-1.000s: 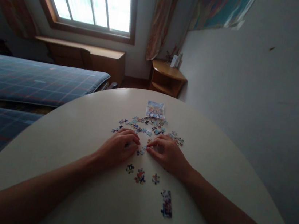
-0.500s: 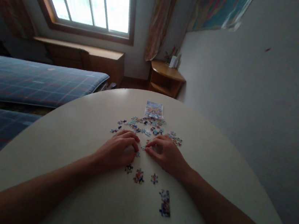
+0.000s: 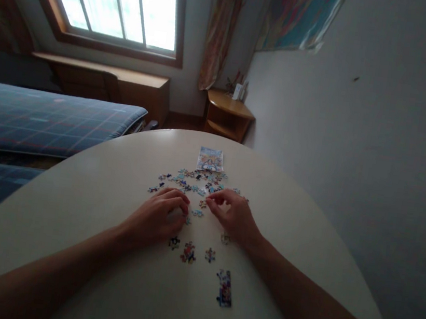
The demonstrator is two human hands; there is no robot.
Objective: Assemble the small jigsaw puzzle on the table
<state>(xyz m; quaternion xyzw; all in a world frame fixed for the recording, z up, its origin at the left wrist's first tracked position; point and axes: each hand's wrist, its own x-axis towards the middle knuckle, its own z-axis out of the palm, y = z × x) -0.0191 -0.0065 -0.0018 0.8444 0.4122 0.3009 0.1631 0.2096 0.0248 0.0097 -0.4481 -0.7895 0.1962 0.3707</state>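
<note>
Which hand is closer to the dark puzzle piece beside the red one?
The left hand, just beyond the dark piece. The right hand is farther off, to its right.

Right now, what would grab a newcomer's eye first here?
Probably the bright window at the upper left. Next, near the middle, the person's left grip and right grip among jigsaw pieces spread on the pale table. A colourful packet lies at the pieces' far side.
</note>
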